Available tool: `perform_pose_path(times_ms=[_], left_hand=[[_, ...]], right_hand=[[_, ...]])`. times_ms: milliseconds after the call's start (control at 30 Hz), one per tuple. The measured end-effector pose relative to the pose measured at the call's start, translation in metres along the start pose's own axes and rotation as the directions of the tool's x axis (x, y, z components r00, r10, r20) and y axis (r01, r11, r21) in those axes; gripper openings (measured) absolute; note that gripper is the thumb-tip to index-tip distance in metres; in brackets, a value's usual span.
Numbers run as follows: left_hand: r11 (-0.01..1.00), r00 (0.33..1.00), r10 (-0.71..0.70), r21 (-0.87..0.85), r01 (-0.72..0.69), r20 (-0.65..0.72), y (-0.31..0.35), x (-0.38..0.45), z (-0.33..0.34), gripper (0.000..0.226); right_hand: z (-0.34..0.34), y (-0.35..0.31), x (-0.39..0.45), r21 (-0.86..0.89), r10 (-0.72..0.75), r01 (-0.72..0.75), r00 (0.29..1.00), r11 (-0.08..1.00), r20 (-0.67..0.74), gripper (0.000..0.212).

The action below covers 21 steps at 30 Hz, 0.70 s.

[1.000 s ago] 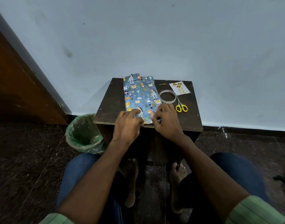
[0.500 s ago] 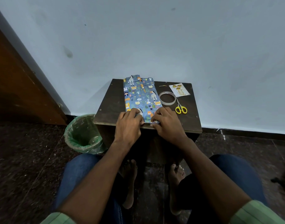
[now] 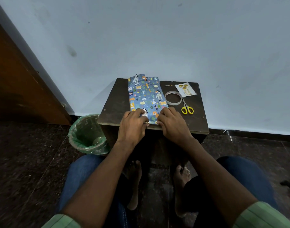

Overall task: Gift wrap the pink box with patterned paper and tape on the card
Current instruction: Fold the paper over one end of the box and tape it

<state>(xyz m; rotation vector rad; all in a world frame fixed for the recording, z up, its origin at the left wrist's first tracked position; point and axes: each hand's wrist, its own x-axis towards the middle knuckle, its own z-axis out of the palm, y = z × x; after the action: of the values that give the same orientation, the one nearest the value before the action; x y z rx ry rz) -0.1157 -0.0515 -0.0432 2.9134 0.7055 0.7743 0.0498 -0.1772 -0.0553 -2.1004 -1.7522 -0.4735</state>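
Note:
The box, covered in blue patterned paper (image 3: 145,97) with cartoon animals, lies lengthwise on a small dark table (image 3: 114,104); no pink shows. Its far end has loose paper standing up. My left hand (image 3: 132,125) and my right hand (image 3: 173,124) sit side by side on the near end at the table's front edge. Their fingers curl over the top and the thumbs pinch the paper fold between them. The white card (image 3: 185,91) with gold balloons lies at the back right. A tape roll (image 3: 173,104) rests between the card and the box.
Yellow-handled scissors (image 3: 187,109) lie right of the tape. A bin (image 3: 72,137) with a green liner stands on the floor left of the table. A wooden door (image 3: 17,88) is at the far left, and the wall is right behind the table. My knees and bare feet are below.
Both hands have slid a little toward the near edge of the package and closed in on the paper fold there. The box, tape, card and scissors have stayed put.

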Motion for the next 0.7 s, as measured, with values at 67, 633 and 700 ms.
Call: perform_pose_path(times_ms=[67, 633, 700], left_hand=[[1.0, 1.0, 0.016, 0.027, -0.016, -0.014, -0.001, 0.001, 0.001, 0.013], [0.999, 0.992, -0.035, -0.04, 0.03, -0.122, -0.005, 0.007, 0.007, 0.008], [0.993, 0.989, -0.062, -0.105, 0.048, -0.135, -0.006, 0.007, 0.004, 0.007]], right_hand=[[-0.004, 0.002, -0.001, 0.053, 0.001, -0.003, 0.999, 0.999, 0.037, 0.018], [0.002, 0.006, 0.009, 0.236, 0.092, -0.086, 0.996, 0.968, -0.016, 0.005], [0.003, 0.007, 0.012, 0.358, 0.12, -0.11, 0.993, 0.927, -0.004, 0.006]])
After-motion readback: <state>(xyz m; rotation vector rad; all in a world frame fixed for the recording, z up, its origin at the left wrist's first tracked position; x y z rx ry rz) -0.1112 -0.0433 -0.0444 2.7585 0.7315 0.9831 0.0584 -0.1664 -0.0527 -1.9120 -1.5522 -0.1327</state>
